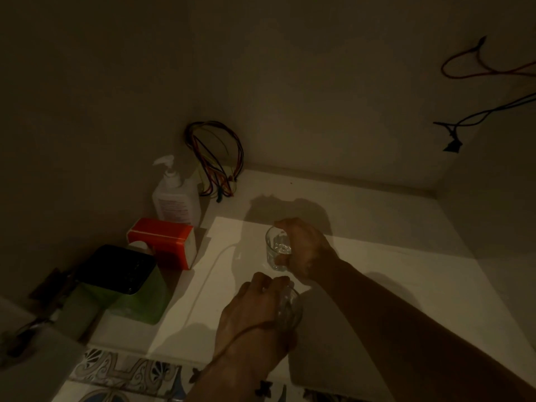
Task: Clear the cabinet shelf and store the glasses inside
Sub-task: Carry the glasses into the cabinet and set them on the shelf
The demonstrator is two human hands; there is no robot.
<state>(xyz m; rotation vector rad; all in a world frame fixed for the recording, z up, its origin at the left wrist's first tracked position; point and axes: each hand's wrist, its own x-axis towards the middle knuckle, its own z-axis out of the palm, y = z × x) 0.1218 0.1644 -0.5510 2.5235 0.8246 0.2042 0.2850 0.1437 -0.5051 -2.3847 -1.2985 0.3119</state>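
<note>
Inside the dim cabinet, my right hand (304, 250) grips a clear drinking glass (275, 249) from its right side; the glass is upright on or just above the white shelf (406, 274). Nearer the front edge, my left hand (255, 309) is wrapped over a second clear glass (288, 307), which shows only at the hand's right side. The two glasses are a short way apart, one behind the other.
Along the left wall stand a white pump bottle (174, 195), a red and white box (164, 242) and a green container with a black lid (124, 282). Coloured wires (217, 158) hang in the back corner. More wires (478, 111) trail from the right wall. Patterned tiles (127, 375) lie below.
</note>
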